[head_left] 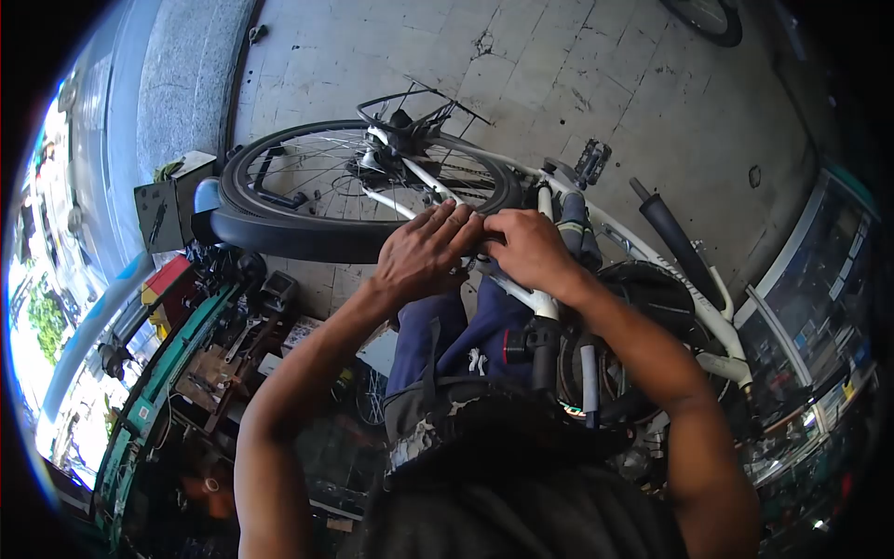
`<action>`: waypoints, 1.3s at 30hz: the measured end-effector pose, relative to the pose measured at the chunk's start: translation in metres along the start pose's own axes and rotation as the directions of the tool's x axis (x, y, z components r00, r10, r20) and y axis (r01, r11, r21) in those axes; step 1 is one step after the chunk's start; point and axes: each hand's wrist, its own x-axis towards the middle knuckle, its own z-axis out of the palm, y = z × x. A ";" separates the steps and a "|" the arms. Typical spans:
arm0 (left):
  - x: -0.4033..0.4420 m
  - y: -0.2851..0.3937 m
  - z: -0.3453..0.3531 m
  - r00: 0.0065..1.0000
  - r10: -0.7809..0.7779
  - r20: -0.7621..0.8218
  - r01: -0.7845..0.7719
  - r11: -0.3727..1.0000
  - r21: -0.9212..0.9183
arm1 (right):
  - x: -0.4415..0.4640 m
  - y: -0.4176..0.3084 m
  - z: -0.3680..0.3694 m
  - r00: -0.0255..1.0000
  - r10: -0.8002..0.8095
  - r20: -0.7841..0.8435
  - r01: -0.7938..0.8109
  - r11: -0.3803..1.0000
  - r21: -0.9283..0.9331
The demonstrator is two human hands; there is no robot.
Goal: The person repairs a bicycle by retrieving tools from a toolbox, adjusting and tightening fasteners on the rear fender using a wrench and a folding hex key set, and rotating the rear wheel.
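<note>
A white-framed bicycle (633, 244) lies on its side, with its rear wheel (307, 172) across my lap. My left hand (424, 247) is laid over the near side of the black tyre (507, 186), fingers stretched across the top and thumb low underneath. Right beside it, my right hand (531, 244) is closed with bent fingers at the same stretch of tyre. The fingertips of both hands nearly meet. What lies beneath my palms is hidden. A black mudguard (289, 238) curves along the wheel to the left of my hands.
A pedal (593, 161) and a black handlebar grip (670, 228) stick out to the right. On the left, a cluttered workbench (219, 368) holds tools, with a dark box (160, 216) near the wheel. A glass cabinet (810, 289) stands right. Another wheel (712, 19) shows at the top.
</note>
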 end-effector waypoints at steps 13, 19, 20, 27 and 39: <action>-0.156 -0.024 0.053 0.165 -0.919 0.359 -0.445 -0.394 -0.804 | 0.010 -0.008 -0.001 0.988 0.084 0.128 -0.085 0.996 0.004; -0.060 -0.060 -0.012 0.195 -0.967 0.167 -0.686 -0.256 -0.681 | 0.018 -0.004 -0.006 0.967 0.088 0.237 -0.109 0.991 0.079; -0.052 -0.058 -0.017 0.137 -0.971 0.195 -0.722 -0.232 -0.651 | 0.019 -0.009 -0.008 0.966 0.119 0.231 -0.142 0.986 0.083; -0.065 -0.053 0.008 0.340 -0.932 0.121 -0.812 -0.357 -0.463 | 0.015 -0.016 0.001 0.985 0.105 0.134 -0.118 0.989 0.091; -0.046 -0.023 0.005 0.338 -0.932 0.131 -0.734 -0.348 -0.583 | 0.002 -0.027 -0.007 0.992 -0.080 0.094 0.086 0.995 -0.058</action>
